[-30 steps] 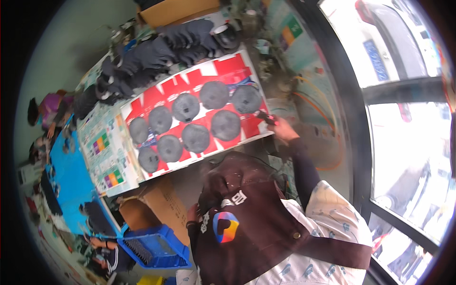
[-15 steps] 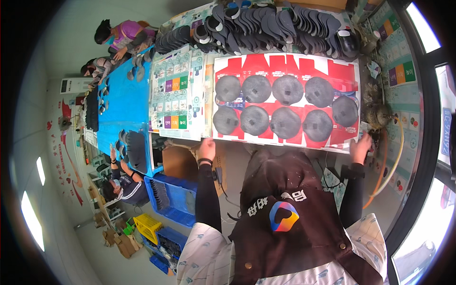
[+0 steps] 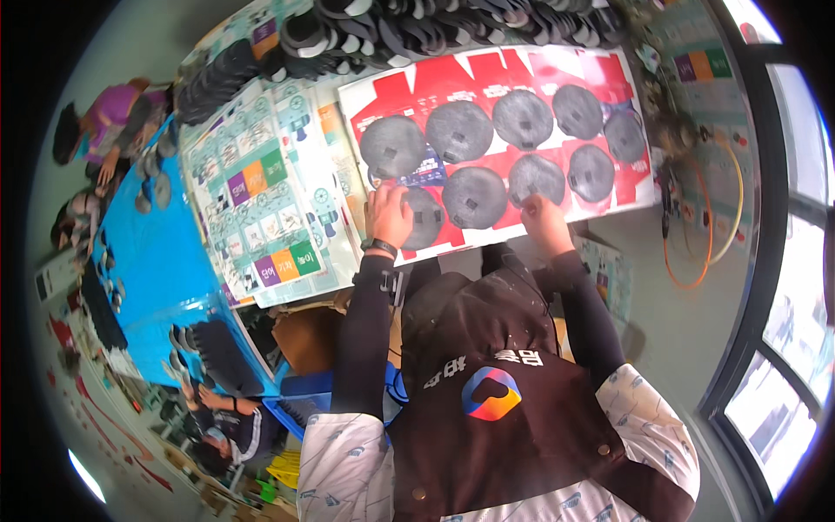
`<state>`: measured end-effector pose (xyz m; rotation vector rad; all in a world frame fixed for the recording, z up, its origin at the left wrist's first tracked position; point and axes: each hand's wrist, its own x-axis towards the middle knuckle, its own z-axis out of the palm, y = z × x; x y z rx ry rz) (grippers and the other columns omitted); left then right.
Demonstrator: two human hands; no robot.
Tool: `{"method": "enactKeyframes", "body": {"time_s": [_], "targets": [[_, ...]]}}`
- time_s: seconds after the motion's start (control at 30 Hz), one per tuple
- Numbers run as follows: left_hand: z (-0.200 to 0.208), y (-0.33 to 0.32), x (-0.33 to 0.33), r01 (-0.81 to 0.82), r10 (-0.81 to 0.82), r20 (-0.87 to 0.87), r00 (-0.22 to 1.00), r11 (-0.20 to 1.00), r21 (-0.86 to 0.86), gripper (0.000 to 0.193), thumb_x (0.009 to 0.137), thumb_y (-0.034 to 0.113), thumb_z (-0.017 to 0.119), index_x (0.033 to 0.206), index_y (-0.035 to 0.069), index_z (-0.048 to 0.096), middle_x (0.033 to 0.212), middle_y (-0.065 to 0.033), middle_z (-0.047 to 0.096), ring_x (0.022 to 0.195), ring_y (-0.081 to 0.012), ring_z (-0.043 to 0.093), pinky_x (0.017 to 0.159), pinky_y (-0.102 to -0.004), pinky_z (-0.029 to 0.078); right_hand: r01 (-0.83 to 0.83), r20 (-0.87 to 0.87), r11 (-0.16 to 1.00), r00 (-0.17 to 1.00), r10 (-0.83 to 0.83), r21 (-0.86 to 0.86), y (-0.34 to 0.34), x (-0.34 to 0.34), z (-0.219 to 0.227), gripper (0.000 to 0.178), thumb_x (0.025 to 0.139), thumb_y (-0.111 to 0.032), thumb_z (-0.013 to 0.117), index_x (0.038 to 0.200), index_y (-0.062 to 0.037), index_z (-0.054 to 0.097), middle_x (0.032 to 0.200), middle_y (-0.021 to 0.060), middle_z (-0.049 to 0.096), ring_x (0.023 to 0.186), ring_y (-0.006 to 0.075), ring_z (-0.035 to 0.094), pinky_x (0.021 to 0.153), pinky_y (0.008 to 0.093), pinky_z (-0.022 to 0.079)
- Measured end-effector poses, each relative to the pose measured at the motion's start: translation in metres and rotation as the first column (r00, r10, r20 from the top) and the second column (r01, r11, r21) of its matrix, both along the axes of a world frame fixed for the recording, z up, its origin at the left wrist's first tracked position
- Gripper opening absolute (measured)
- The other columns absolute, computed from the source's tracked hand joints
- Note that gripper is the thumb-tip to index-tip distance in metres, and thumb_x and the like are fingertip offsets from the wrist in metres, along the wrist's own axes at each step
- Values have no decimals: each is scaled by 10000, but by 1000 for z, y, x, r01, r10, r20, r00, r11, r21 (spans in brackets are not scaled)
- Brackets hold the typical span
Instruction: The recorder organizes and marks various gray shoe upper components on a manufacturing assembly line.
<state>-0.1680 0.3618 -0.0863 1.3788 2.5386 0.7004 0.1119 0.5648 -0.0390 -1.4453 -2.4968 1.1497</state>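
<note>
On a red-and-white printed board (image 3: pixel 500 65) lie several round dark grey discs in two rows, most with a small darker square patch. My left hand (image 3: pixel 389 216) lies over the left side of the near-left disc (image 3: pixel 424 217), its fingers stretched out and a black band on the wrist. My right hand (image 3: pixel 546 224) is closed at the board's near edge, its fingertips at the lower rim of another near-row disc (image 3: pixel 536 178). Whether they grip that rim is hidden.
Stacked dark curved pieces (image 3: pixel 409 35) line the table's far side. Printed sheets (image 3: pixel 261 174) lie left of the board, beside a blue table (image 3: pixel 161 252) with grey pieces. People sit around it. Orange and yellow hoses (image 3: pixel 739 204) hang at the right, near the windows.
Both hands have left the board's near corners and moved inward to the near-row discs. My right hand has come far to the left. The view has turned and shifted.
</note>
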Motion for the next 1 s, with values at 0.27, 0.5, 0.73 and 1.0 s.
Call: {"method": "enactKeyframes", "body": {"time_s": [0.27,0.5,0.73,1.0], "targets": [[-37,-50,-6,-383,358,372,857,924,-8,330,844,64,669,1174,53,653,1070,-162,661,987,-359,652,886,-449,519,338,81,888,941,-330,-310,-25,-13,-19,209,902,-155,640,1001,14,712,887,141,757,820,258,748,708,398,580],[-84,-166,-16,-549,607,364,706,794,-259,300,900,156,641,1170,42,702,1007,-129,701,927,-293,666,859,-400,536,557,144,337,649,-747,-759,-61,4,-45,220,949,-146,611,1089,-14,717,930,60,738,688,133,664,523,268,465],[-62,-111,-2,-412,453,247,856,888,-203,287,859,116,646,1130,44,707,950,-119,683,916,-318,645,844,-429,521,663,43,578,674,-738,-476,-59,-3,-95,224,944,-167,638,1033,8,746,827,51,748,643,131,675,537,278,477],[-59,-95,16,-451,481,215,850,875,-176,238,811,121,668,1037,72,725,894,-113,678,941,-350,629,860,-475,506,696,77,530,638,-767,-484,-55,-25,-77,233,905,-178,695,863,48,734,741,104,737,601,182,723,608,333,572]]}}
